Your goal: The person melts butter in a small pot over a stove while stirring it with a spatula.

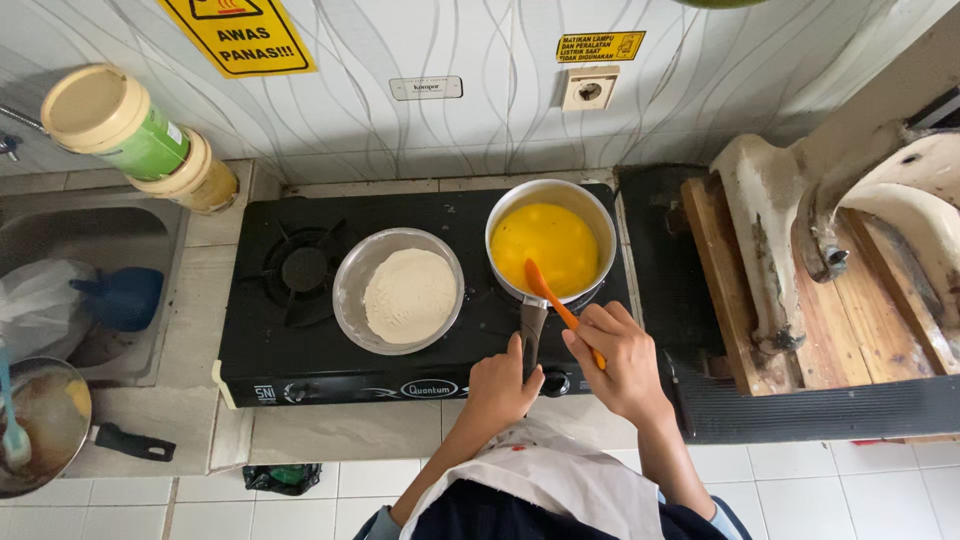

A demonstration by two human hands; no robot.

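A small saucepan (pixel 598 222) filled with yellow liquid sits on the right burner of a black two-burner gas stove (pixel 262 352). My left hand (pixel 500 385) grips the pan's dark handle (pixel 532 322). My right hand (pixel 618 352) holds an orange spatula (pixel 545 287) whose blade rests in the yellow liquid at the near side of the pan. Left of the pan, a metal bowl (pixel 350 290) of pale flour stands in the middle of the stove.
The left burner (pixel 303 268) is bare. Two lidded jars (pixel 120 125) stand at the back left. A sink (pixel 60 230) holds a plastic bag and a blue cup. A frying pan (pixel 40 425) with a spatula lies at the near left. A worn wooden board (pixel 860 320) lies right.
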